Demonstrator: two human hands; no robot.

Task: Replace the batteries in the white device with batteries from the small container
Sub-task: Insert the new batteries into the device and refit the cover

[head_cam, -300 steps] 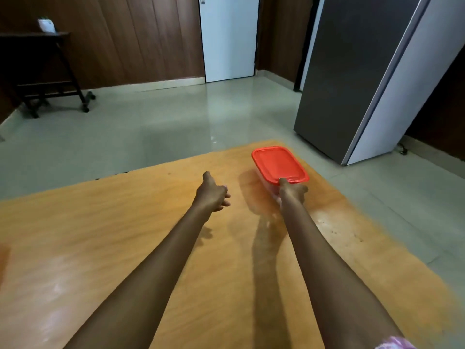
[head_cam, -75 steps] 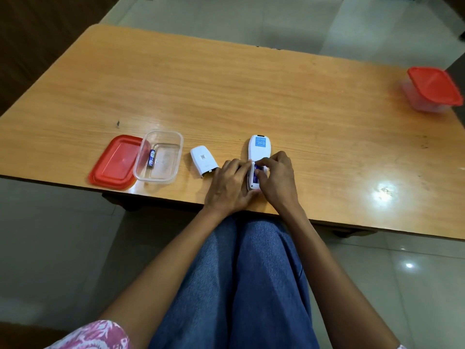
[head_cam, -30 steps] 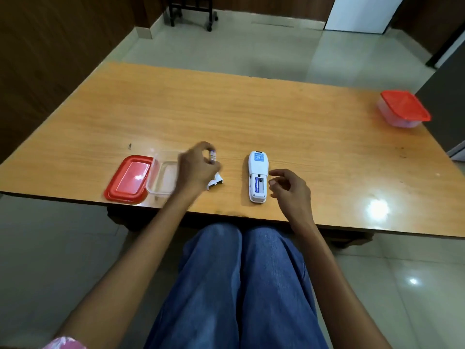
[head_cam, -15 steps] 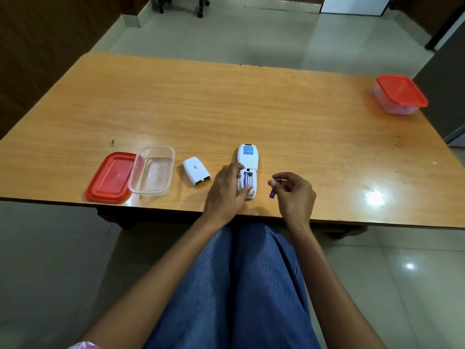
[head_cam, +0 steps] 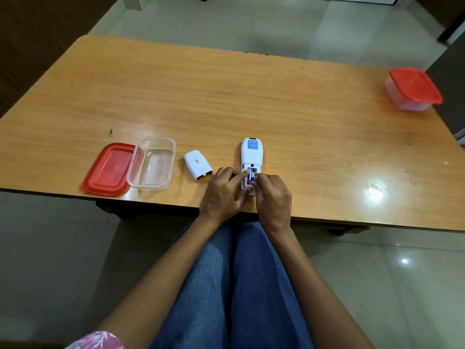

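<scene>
Both hands' fingers (head_cam: 241, 175) pinch blue batteries (head_cam: 249, 178) in the white device (head_cam: 252, 157) on the desk (head_cam: 251, 96), right of its detached cover (head_cam: 198, 166).

White device (head_cam: 252, 154) face-down, compartment open

A home room: wooden table (head_cam: 226, 96), tiled floor (head_cam: 251, 18), wood-panelled wall (head_cam: 37, 34).

No text is showing clearly enough to read: the blue label (head_cam: 253, 144) on the white device (head_cam: 252, 156) and the small printed code (head_cam: 196, 161) on the battery cover (head_cam: 197, 167) are staying illegible.
</scene>
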